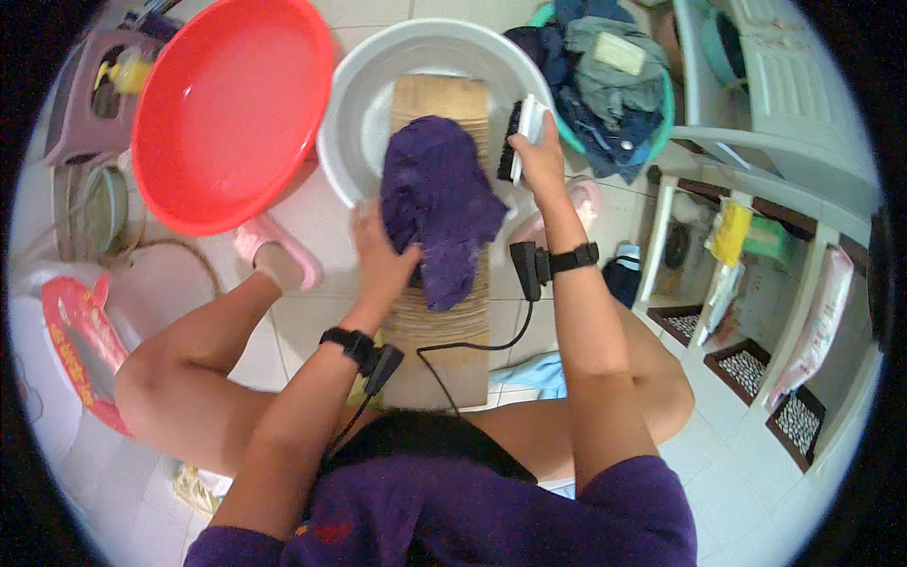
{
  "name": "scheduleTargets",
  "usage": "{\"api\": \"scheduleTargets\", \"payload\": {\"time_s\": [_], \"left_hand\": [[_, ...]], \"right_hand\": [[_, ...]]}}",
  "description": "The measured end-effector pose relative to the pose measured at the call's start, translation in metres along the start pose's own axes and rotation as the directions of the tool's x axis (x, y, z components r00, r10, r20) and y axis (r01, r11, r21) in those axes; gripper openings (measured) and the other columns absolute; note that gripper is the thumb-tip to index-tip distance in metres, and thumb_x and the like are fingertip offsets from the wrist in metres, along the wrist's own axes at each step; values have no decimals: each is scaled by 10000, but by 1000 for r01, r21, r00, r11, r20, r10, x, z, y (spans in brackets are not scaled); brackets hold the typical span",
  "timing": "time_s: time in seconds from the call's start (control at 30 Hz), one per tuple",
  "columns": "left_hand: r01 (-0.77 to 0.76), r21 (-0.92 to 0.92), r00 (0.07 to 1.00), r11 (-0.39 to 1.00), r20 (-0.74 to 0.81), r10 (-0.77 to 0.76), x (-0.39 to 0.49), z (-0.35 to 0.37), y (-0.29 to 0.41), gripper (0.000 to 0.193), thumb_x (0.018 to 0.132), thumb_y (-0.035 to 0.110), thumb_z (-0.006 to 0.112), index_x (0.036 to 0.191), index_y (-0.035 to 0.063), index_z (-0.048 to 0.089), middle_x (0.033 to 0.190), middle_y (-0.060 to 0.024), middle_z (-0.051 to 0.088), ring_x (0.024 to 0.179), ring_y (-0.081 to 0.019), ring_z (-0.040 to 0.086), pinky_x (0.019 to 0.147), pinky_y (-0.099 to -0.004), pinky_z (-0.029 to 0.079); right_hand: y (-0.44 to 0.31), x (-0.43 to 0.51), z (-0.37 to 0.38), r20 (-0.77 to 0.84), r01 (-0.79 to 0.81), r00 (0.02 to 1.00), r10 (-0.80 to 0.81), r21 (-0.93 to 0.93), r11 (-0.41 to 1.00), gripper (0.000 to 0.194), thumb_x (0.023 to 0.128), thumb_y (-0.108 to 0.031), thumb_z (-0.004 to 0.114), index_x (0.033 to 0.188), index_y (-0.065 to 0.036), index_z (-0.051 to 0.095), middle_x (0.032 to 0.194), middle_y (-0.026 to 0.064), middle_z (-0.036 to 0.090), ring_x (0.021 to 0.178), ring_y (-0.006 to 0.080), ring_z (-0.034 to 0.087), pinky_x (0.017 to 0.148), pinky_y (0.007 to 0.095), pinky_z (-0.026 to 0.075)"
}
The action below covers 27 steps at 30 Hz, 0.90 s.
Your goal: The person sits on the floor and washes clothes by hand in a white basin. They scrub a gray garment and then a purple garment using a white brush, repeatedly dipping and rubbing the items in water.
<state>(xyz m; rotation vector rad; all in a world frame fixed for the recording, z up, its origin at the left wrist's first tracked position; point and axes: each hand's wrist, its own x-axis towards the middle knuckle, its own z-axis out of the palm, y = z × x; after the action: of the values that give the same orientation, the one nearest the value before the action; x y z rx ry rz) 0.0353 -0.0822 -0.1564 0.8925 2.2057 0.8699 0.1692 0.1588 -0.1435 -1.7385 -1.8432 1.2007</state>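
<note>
A bunched purple cloth [443, 205] lies on a ridged wooden washboard [439, 383], whose far end rests in a large pale metal basin [347, 127]. At the cloth's left edge is my left hand [382, 248], its fingers spread and slightly blurred; whether it grips any fabric is not clear. My right hand [542, 159] holds a scrub brush [528, 138] with a white back and black bristles, raised beside the basin's right rim. The bristles face left towards the cloth, without touching it.
A red basin [234, 113] stands at the upper left, near a purple plastic stool [67, 135]. At the upper right, a green tub [666, 117] holds dark clothes with a bar of soap [620, 53] on top. White shelving [659, 241] stands right. Light blue cloth [542, 375] lies beside the board.
</note>
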Motion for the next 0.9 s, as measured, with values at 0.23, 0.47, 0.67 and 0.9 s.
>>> {"api": "scheduleTargets", "payload": {"time_s": [0.23, 0.47, 0.67, 0.9], "left_hand": [[732, -629, 674, 263, 608, -420, 5, -10, -19, 616, 863, 266, 602, 1302, -43, 300, 1191, -174, 519, 1039, -249, 531, 903, -354, 412], [692, -653, 693, 307, 483, -535, 12, -8, -8, 416, 910, 285, 530, 1187, -22, 480, 1118, -133, 569, 1010, -231, 551, 862, -341, 451], [737, -617, 662, 276, 573, -484, 13, -7, -32, 416, 905, 276, 527, 1202, -11, 477, 1116, -104, 584, 982, -209, 574, 857, -331, 458], [725, -397, 689, 563, 412, -596, 4, -16, -25, 564, 858, 358, 574, 1223, -50, 441, 1191, -183, 521, 1072, -272, 525, 923, -353, 408]], "right_hand": [[25, 63, -110, -483, -65, 816, 317, 470, 880, 824, 721, -287, 687, 1327, 101, 286, 1241, 268, 463, 1081, 320, 518, 896, 351, 413], [13, 101, -140, -447, -325, 889, 103, -455, 829, 669, 682, -290, 667, 1259, -20, 462, 1272, 254, 437, 1171, 394, 421, 970, 464, 360], [-22, 158, -114, 24, 361, 721, -693, -866, 346, 482, 723, -176, 597, 1196, -121, 525, 1170, 156, 525, 1084, 337, 507, 902, 456, 417], [-24, 196, -98, 148, 244, 822, -550, -964, 106, 544, 745, -158, 613, 1266, -209, 467, 1033, 126, 557, 983, 296, 542, 799, 488, 442]]}}
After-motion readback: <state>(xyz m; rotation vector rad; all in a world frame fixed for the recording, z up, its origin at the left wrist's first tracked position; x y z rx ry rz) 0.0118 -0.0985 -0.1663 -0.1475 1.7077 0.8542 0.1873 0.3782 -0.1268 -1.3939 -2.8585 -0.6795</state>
